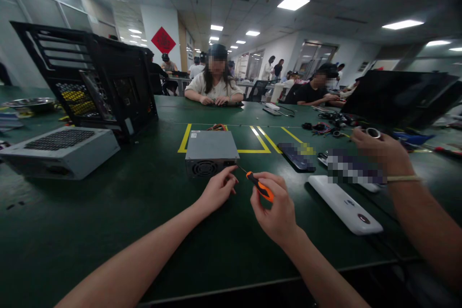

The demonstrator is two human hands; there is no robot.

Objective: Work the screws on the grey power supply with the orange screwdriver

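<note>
A grey computer power supply (211,145) sits on the green table in front of me, its round fan grille (204,168) facing my way. My left hand (218,187) is at its lower right corner; the index finger is stretched out towards the tip of the screwdriver, the other fingers are loosely bent, and nothing shows in them. In my right hand (276,207) is an orange and black screwdriver (260,186). Its thin shaft points up and left at the supply's right front edge. Whether the tip touches a screw, I cannot tell.
Left stand a black computer case (126,91) and a second power supply (68,151). On the right lie a phone (296,156), a white oblong device (344,204) and cables (321,127). Another person's hand (388,151) reaches in with a shiny ring-shaped thing. A person (214,79) sits opposite.
</note>
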